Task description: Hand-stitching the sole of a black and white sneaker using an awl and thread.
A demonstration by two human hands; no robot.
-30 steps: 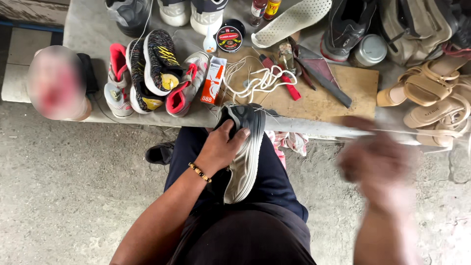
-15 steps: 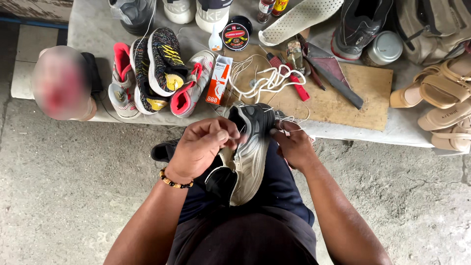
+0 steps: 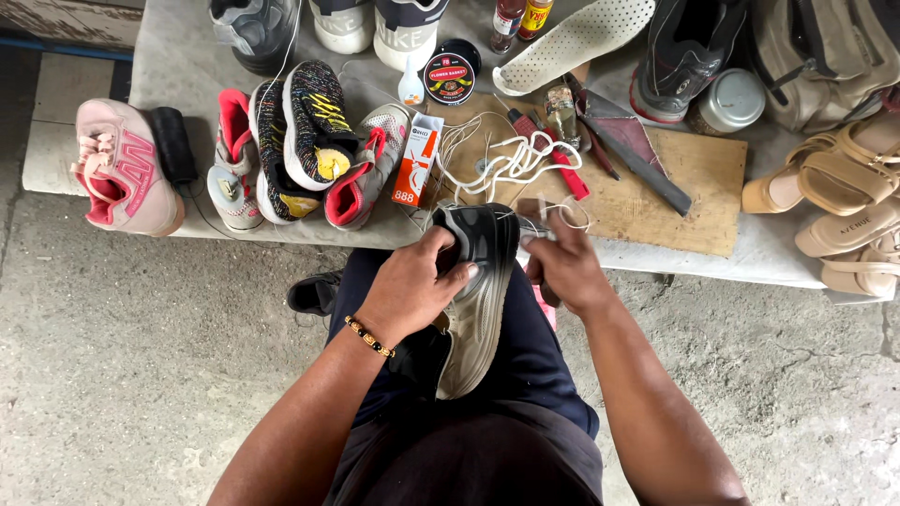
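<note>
A dark shoe with a pale worn sole (image 3: 480,309) lies sole-up on my lap, toe toward the low table. My left hand (image 3: 417,286) grips its left side near the toe, thumb over the edge. My right hand (image 3: 562,267) is at the shoe's right edge near the toe, fingers pinched on a small tool with white thread (image 3: 553,214) looped at it. What exactly the fingers hold is partly hidden.
On the low grey table (image 3: 178,66): a pink sneaker (image 3: 127,178), several colourful sneakers (image 3: 300,141), an orange-white box (image 3: 417,159), a round polish tin (image 3: 448,73), white cord (image 3: 511,159) on a wooden board (image 3: 684,201), a white insole (image 3: 577,37), tan sandals (image 3: 844,206). Concrete floor around.
My right hand came in from the right to the shoe's toe and now works at its right edge. My left hand keeps its grip; the view shifted slightly.
</note>
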